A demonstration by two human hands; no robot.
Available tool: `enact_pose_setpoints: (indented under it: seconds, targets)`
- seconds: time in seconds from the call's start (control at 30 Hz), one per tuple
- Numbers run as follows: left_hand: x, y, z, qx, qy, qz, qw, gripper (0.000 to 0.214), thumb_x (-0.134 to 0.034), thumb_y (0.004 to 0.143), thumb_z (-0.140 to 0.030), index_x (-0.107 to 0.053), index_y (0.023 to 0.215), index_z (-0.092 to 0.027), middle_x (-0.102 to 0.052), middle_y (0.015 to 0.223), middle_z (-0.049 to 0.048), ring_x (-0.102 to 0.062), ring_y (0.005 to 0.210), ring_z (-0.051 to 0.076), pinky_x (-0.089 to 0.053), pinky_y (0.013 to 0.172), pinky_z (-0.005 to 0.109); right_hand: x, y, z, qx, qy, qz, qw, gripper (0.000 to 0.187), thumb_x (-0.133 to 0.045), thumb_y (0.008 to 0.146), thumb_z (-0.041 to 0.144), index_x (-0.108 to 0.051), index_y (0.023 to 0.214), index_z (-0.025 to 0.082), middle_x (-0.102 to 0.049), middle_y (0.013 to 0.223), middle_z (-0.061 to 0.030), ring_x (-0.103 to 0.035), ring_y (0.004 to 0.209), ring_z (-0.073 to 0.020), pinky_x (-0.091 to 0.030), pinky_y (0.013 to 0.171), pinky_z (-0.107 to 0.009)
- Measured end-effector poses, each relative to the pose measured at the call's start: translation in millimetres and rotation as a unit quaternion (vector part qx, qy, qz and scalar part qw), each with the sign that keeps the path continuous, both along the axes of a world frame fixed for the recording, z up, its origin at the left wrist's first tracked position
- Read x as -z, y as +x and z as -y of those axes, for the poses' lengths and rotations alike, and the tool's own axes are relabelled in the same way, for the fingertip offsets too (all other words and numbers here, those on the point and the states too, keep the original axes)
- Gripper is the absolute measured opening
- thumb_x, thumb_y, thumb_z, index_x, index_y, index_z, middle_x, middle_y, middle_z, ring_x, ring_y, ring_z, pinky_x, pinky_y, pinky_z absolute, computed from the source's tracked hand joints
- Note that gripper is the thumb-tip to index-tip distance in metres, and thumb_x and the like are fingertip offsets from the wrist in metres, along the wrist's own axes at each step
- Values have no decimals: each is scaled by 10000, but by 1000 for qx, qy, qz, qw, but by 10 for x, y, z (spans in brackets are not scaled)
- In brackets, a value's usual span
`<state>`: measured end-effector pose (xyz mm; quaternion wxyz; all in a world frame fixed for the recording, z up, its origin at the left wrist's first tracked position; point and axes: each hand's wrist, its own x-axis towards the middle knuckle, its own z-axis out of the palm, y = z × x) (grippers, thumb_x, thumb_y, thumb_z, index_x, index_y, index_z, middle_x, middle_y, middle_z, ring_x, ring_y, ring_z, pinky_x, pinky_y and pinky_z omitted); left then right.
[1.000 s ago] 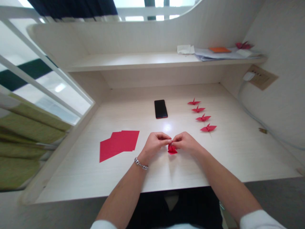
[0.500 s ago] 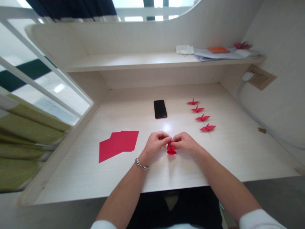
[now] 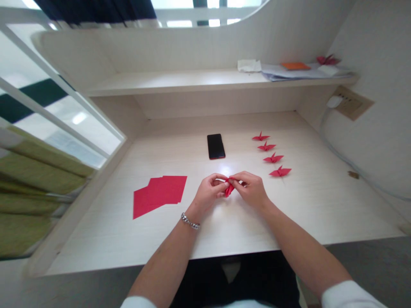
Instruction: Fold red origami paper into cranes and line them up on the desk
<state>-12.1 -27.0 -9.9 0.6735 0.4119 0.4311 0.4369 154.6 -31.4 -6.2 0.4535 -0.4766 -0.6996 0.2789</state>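
Note:
A small folded piece of red paper (image 3: 229,190) is pinched between my two hands over the front half of the desk. My left hand (image 3: 210,190) grips it from the left with thumb and forefinger, and a silver chain bracelet (image 3: 190,221) circles that wrist. From the right, my right hand (image 3: 252,187) pinches its upper edge. The fingers cover part of the paper, so its full shape is hidden. Several red paper cranes (image 3: 272,158) stand in a slanting row to the right, beyond my right hand. Overlapping red paper sheets (image 3: 159,192) lie flat to the left.
A black phone (image 3: 216,146) lies on the desk (image 3: 105,222) beyond my hands. Above runs a shelf (image 3: 167,81) bearing papers (image 3: 279,73), an orange packet (image 3: 295,66) and a red folded paper shape (image 3: 328,60). At right, a cable (image 3: 337,154) hangs from a wall socket (image 3: 353,104).
Both hands have risen slightly, away from me. The folded red paper has turned in my fingers, and its flared lower end now appears narrower. My right-hand fingers have shifted to its top.

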Motion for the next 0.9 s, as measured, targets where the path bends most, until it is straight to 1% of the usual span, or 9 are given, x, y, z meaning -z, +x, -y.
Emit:
enact_pose_setpoints:
  seconds: [0.13,0.23,0.3,0.37,0.43,0.53,0.63,0.7,0.9]
  targets:
    - [-1,1,1,-18,8,7,1000,353,-830,614,-261,-642,874,-115,-697,717,56,-645,630,143,-512,586,257,1,-8,-18,2,-36,-4,999,168,-622,806,249,-747,913,215,-734,930,-63,-672,829,-187,-516,645,-258]
    - [10,-2,-2,-18,12,7,1000,368,-838,609,-257,-648,888,-111,-703,698,57,-645,599,137,-510,577,251,42,-6,-57,-16,-96,-51,994,197,-629,791,262,-748,938,206,-745,959,-62,-687,857,-194,-542,733,-286]
    - [21,-4,-5,-18,16,6,1000,394,-844,607,-260,-643,912,-112,-709,695,61,-653,596,143,-511,576,250,78,-4,-83,-38,-147,-100,983,231,-645,777,285,-748,961,191,-750,974,-71,-694,889,-209,-545,794,-314]
    - [29,-5,-9,-21,19,4,1000,424,-846,609,-272,-635,942,-116,-718,715,68,-670,624,160,-522,593,261,103,-6,-101,-58,-199,-152,966,297,-661,765,326,-739,1007,173,-752,974,-85,-703,874,-220,-555,770,-325]
    - [31,-5,-10,-23,23,2,999,451,-845,617,-288,-626,974,-120,-723,736,73,-677,642,168,-532,607,272,110,-13,-108,-66,-234,-183,953,347,-664,760,358,-731,1039,161,-757,920,-87,-710,798,-213,-562,688,-313]
    - [16,-4,-5,-19,32,0,999,461,-826,652,-318,-620,1016,-123,-710,718,61,-662,626,150,-531,606,267,96,-28,-107,-47,-226,-191,954,335,-673,745,347,-740,1010,154,-756,842,-77,-697,710,-189,-544,604,-278]
    - [-8,-4,6,1,28,3,1000,459,-796,697,-346,-612,1057,-127,-694,700,51,-653,629,145,-536,604,271,84,-44,-106,-23,-195,-199,960,307,-680,733,332,-747,975,155,-755,858,-77,-689,721,-186,-539,604,-273]
    - [-14,-3,10,7,23,3,1000,473,-794,700,-351,-603,1074,-134,-689,695,45,-652,622,148,-542,599,279,82,-50,-107,-17,-186,-205,961,305,-682,730,328,-747,972,154,-755,863,-79,-685,729,-187,-541,618,-278]
    - [23,15,0,-4,30,-25,999,502,-819,663,-351,-604,1059,-131,-671,636,21,-633,549,136,-531,552,259,88,-47,-114,-34,-213,-204,955,337,-696,720,334,-739,995,145,-751,800,-72,-671,661,-168,-525,570,-258]
